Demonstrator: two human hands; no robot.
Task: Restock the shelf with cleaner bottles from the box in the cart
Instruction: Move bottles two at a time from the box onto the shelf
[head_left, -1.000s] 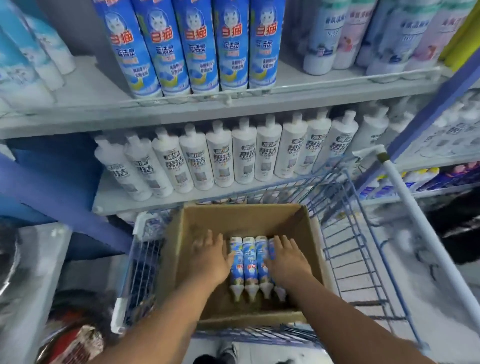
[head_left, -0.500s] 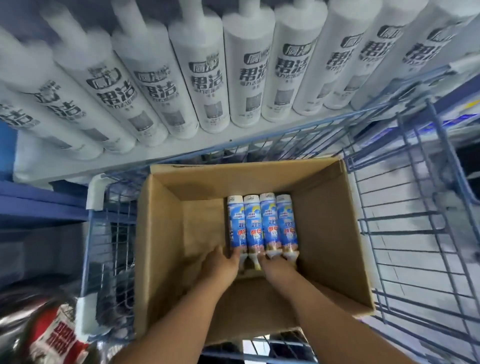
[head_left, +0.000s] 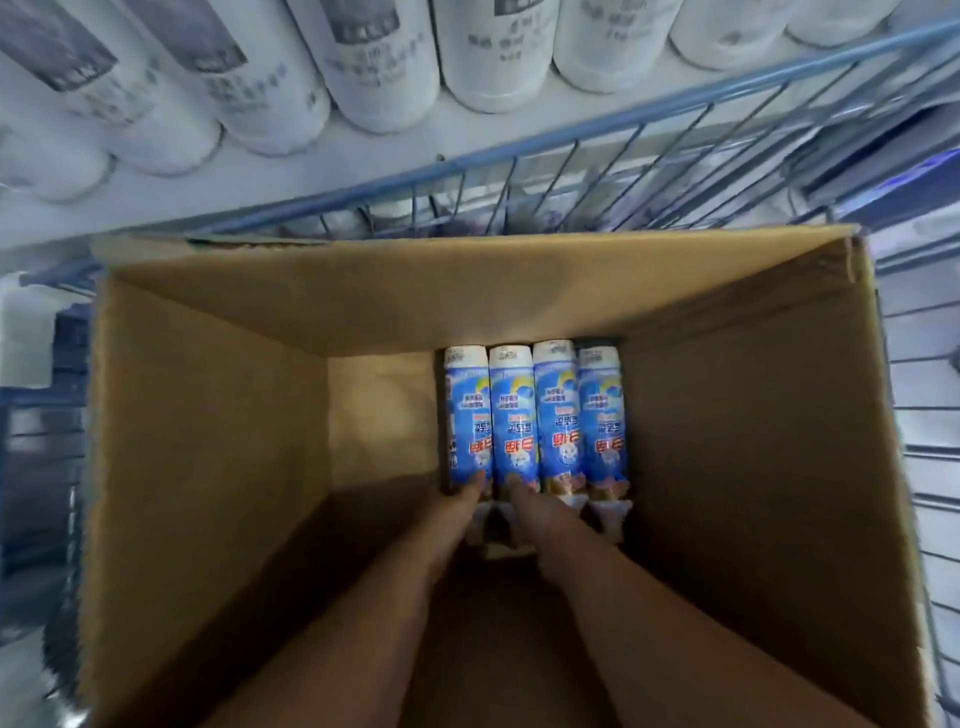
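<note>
Four blue cleaner bottles (head_left: 535, 415) lie side by side, necks toward the person, on the floor of the cardboard box (head_left: 208, 467) in the cart (head_left: 571, 171). Left hand (head_left: 457, 506) and right hand (head_left: 535, 512) reach their neck ends, likely for lifting; actual grip cannot be told.

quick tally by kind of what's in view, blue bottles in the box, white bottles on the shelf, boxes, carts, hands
blue bottles: 4, lying side by side in the box
white bottles: at least 7, all cut off by the frame edge
box: 1
cart: 1
left hand: 1
right hand: 1
total: at least 15
</note>
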